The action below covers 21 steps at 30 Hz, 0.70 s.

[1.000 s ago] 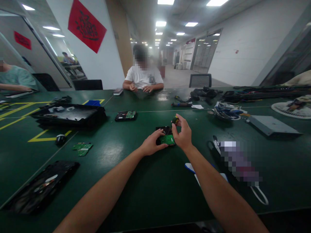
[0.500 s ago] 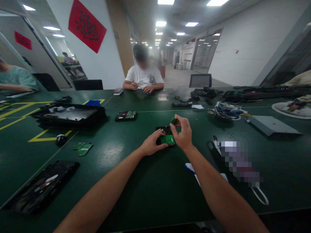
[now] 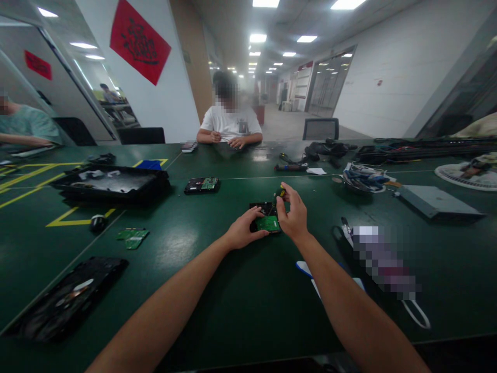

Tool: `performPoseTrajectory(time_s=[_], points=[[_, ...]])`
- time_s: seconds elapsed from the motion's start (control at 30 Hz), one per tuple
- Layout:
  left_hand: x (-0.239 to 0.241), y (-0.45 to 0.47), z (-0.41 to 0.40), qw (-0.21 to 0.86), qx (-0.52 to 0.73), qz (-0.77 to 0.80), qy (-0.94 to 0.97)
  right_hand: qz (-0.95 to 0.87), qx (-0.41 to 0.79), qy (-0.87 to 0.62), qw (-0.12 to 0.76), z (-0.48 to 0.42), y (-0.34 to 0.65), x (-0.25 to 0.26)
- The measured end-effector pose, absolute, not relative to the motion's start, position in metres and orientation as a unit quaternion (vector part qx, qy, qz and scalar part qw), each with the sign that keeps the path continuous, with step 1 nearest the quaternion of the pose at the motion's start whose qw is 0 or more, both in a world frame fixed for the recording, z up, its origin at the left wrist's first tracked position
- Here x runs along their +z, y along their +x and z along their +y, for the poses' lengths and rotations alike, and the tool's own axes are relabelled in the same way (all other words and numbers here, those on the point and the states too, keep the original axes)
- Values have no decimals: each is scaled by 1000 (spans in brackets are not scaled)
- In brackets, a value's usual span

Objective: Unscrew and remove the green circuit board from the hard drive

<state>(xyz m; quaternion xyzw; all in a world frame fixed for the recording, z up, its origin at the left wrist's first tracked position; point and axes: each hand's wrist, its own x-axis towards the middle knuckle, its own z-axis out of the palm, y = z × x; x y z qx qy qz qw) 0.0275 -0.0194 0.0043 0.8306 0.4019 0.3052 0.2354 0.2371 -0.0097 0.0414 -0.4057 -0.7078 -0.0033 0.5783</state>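
A hard drive (image 3: 267, 224) with a green circuit board and a black casing lies on the green table in front of me. My left hand (image 3: 244, 228) grips its left side, thumb along the near edge and fingers over the far part. In my right hand (image 3: 292, 212) is a screwdriver (image 3: 280, 191) with a yellow and black handle, held between thumb and fingers. Its shaft slants down to the drive; the tip is too small to make out. Under my right forearm lies a blue and white item (image 3: 304, 268), partly hidden.
Left are a black tray (image 3: 112, 186), loose green circuit boards (image 3: 134, 238) and a black casing (image 3: 70, 300). Another hard drive (image 3: 201, 185) lies beyond my left hand. Right are a grey metal box (image 3: 438, 201) and a bowl of cables (image 3: 365, 178). A person (image 3: 231, 124) sits opposite.
The screwdriver handle has turned in my right fingers, and those fingers have shifted slightly around it. My left hand and the hard drive stay in place.
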Motion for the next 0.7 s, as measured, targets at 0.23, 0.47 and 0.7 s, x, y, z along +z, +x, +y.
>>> performPoseTrajectory(time_s=[0.23, 0.47, 0.7], points=[[4, 27, -20, 231, 303, 400, 834, -709, -2, -400, 581, -12, 237, 45], [6, 27, -20, 226, 302, 403, 834, -709, 7, -395, 585, -10, 237, 42], [8, 27, -21, 231, 299, 399, 835, -707, -2, -396, 585, -13, 236, 46]])
